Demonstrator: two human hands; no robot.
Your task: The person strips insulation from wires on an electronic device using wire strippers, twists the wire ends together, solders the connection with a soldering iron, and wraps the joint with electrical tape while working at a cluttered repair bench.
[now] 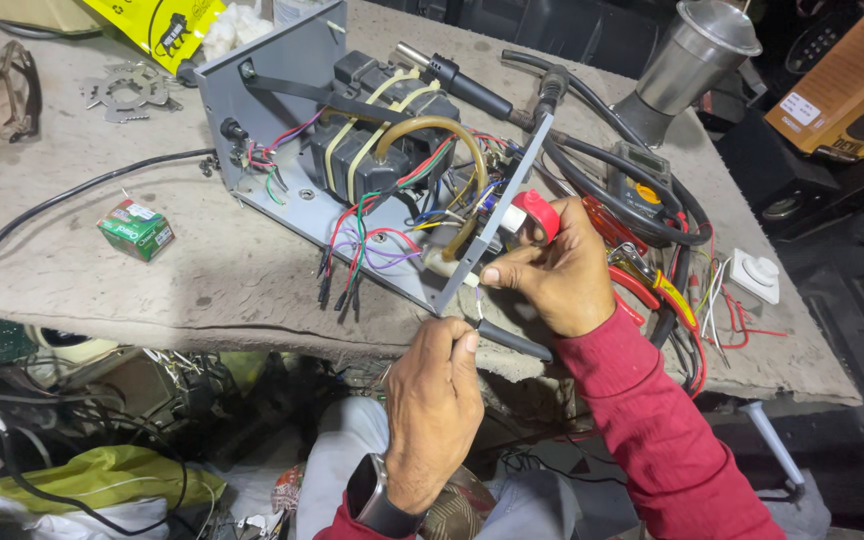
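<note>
Both hands work at lower centre: the left hand (434, 400), wearing a wristwatch (372, 497), pinches a thin wire end (478, 312), while the right hand (552, 275) grips the grey panel edge (497, 225) by a red knob (539, 215). Beyond, the opened grey chassis (282, 70) with its transformer (382, 135) sits mid-bench; a steel jar (697, 50) stands upper right.

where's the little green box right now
In the head view the small green box lies on the left part of the workbench, left of the open grey chassis, well away from both hands.
</note>
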